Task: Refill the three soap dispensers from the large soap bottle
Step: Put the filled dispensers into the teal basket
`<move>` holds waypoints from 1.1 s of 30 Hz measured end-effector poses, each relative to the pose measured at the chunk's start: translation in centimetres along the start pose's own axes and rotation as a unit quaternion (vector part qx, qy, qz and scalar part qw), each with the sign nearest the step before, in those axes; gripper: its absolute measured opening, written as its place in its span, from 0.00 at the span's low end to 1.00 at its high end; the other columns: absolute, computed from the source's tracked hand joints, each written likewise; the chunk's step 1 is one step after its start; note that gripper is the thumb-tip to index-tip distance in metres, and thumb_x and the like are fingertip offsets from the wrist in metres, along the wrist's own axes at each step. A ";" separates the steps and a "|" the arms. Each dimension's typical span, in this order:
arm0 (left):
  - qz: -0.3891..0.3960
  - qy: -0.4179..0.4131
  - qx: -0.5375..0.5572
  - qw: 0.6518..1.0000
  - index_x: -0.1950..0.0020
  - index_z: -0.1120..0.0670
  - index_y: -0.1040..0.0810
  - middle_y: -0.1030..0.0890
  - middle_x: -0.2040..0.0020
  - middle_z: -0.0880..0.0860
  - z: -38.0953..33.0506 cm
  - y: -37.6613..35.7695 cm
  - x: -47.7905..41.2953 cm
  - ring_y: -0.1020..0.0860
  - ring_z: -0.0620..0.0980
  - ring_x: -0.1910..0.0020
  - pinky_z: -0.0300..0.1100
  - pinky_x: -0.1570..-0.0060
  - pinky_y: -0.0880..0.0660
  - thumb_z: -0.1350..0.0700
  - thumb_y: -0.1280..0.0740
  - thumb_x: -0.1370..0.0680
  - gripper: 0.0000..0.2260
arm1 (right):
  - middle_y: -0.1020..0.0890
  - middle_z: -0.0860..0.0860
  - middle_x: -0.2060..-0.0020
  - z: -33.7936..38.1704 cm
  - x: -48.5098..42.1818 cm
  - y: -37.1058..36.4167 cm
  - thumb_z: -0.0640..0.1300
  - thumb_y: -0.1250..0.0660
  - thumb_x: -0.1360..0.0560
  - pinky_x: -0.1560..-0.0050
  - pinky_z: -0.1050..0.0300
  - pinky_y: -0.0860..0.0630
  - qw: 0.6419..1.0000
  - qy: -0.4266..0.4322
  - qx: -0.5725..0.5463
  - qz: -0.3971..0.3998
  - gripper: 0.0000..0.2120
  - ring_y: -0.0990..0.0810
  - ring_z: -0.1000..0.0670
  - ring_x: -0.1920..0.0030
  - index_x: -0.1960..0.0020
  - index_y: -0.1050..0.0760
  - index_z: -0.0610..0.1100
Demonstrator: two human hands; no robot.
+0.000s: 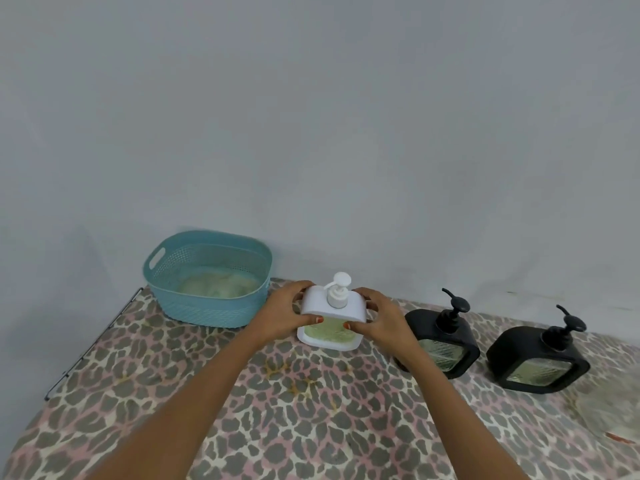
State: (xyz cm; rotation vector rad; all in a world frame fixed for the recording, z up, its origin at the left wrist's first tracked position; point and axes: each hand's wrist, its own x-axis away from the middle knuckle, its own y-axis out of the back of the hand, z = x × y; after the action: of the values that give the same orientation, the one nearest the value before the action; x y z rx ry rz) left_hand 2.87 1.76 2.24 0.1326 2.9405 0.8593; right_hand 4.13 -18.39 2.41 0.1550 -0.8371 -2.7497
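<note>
A white soap dispenser with a white pump and a pale green window stands on the leopard-print table. My left hand grips its left side and my right hand grips its right side. Two black soap dispensers stand to the right, one just behind my right wrist, the other further right. Both have black pumps and greenish windows. No large soap bottle shows in the head view.
A teal perforated basket with pale cloth inside sits at the back left against the grey wall. A metal rail runs along the table's left edge. A clear plastic piece lies at the right.
</note>
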 end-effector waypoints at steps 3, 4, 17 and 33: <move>-0.003 -0.004 0.009 1.000 0.35 0.57 0.30 0.25 0.39 0.54 -0.6 0.7 0.8 0.27 0.46 0.43 0.34 0.49 0.29 0.59 0.26 0.32 0.27 | 0.25 0.49 0.42 0.9 0.0 0.6 0.39 0.26 0.33 0.47 0.63 0.32 1.000 0.009 0.009 0.015 0.26 0.27 0.51 0.44 0.37 0.30 0.44; -0.008 -0.007 0.010 1.000 0.36 0.57 0.30 0.25 0.39 0.53 -1.0 1.2 1.0 0.27 0.45 0.45 0.32 0.51 0.29 0.58 0.26 0.32 0.27 | 0.25 0.50 0.43 1.4 0.0 0.8 0.39 0.26 0.33 0.48 0.64 0.32 1.000 0.016 0.011 0.021 0.26 0.26 0.50 0.44 0.38 0.30 0.44; -0.141 -0.013 0.007 0.990 0.40 0.55 0.26 0.22 0.43 0.51 -5.2 12.1 4.4 0.24 0.47 0.46 0.38 0.50 0.29 0.56 0.24 0.34 0.24 | 0.23 0.52 0.45 13.7 -3.7 1.0 0.40 0.24 0.34 0.50 0.63 0.25 0.991 0.098 0.025 0.092 0.26 0.23 0.51 0.45 0.38 0.28 0.45; -0.307 0.101 -0.006 0.946 0.42 0.59 0.25 0.21 0.43 0.57 0.4 17.2 3.2 0.25 0.49 0.51 0.39 0.51 0.28 0.57 0.24 0.34 0.23 | 0.27 0.42 0.37 20.0 -16.1 -8.5 0.26 0.30 0.35 0.38 0.52 0.29 0.950 0.127 0.128 0.255 0.30 0.28 0.44 0.37 0.35 0.32 0.37</move>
State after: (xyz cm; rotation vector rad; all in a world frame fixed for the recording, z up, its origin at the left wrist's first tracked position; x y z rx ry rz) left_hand 0.81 16.76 11.06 -0.8708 2.8526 0.8141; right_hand 14.19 3.54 14.63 0.2891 -0.9934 -2.0843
